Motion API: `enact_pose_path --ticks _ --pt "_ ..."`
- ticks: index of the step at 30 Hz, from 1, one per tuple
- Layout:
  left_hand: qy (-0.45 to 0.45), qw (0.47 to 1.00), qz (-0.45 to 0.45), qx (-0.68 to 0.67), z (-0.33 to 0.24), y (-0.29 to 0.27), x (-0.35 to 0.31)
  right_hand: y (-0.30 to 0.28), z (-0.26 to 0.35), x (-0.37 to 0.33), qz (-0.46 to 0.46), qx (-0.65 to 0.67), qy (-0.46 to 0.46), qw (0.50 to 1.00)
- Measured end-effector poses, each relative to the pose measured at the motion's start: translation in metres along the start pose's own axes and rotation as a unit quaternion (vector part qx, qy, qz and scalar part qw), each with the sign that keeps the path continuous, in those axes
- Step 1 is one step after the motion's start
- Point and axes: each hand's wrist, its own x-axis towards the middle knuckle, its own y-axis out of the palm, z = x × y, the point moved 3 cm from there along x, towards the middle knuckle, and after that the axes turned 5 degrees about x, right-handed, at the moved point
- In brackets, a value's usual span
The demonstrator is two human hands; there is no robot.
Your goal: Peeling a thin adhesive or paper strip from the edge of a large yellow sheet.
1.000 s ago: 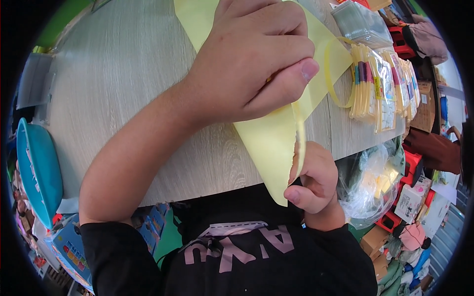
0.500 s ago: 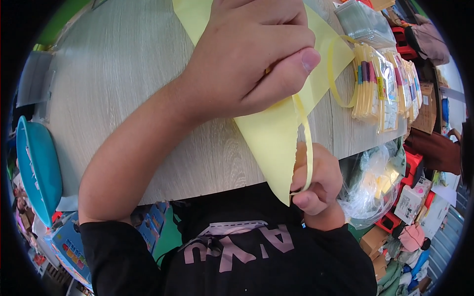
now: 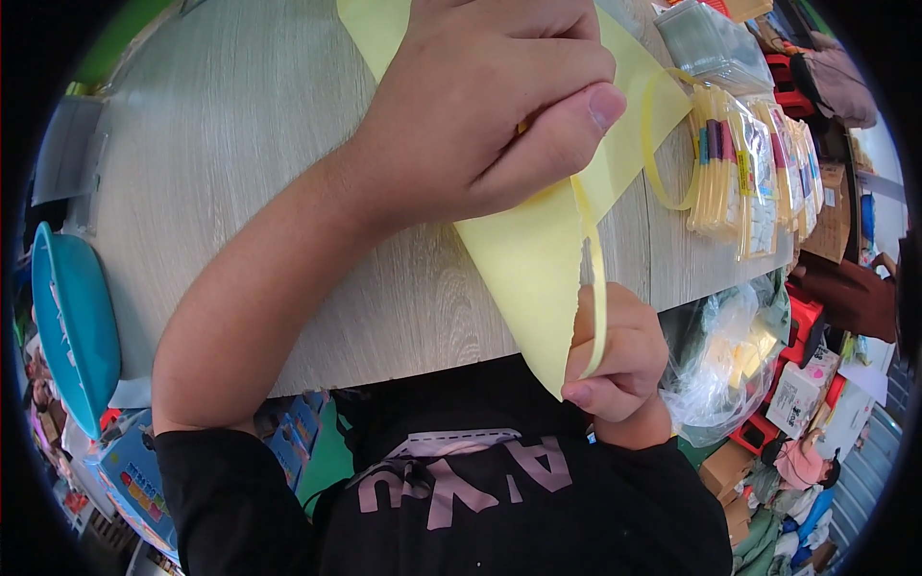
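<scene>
A pale yellow sheet of paper (image 3: pixel 519 278) slants across the table edge, its lower corner hanging over toward my body. The sheet's right edge is ragged near that corner, and a thin yellow strip (image 3: pixel 597 278) bows away beside it. My left hand (image 3: pixel 499 106) is closed in a fist over the sheet, with a bit of yellow showing between its fingers; its fingertips are hidden. Below the table edge, my right hand (image 3: pixel 619 355) pinches the strip's lower end beside the sheet's corner. A yellow loop (image 3: pixel 648 144) of narrow strip curves out at the sheet's right side.
Clear plastic packs of yellow items (image 3: pixel 735 173) stand at the right of the wooden table (image 3: pixel 221 144), behind them a stack of clear plastic cases (image 3: pixel 711 43). A teal basin (image 3: pixel 77 331) is at the left edge. A clear plastic bag (image 3: pixel 720 360) hangs at lower right.
My right hand has shifted slightly and its fingers have closed more tightly at the sheet's lower corner. The strip sits a little nearer the ragged edge. My left hand has barely moved.
</scene>
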Motion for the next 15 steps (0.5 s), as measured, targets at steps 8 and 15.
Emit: enact_pose_path --ticks 8,15 --pt "-0.023 0.999 -0.013 -0.021 0.001 -0.004 0.002 0.000 0.000 -0.003 -0.024 -0.013 -0.029 0.999" --pt "-0.024 1.000 -0.011 -0.013 0.004 -0.006 -0.001 -0.002 0.001 0.001 0.010 -0.040 0.007 0.999"
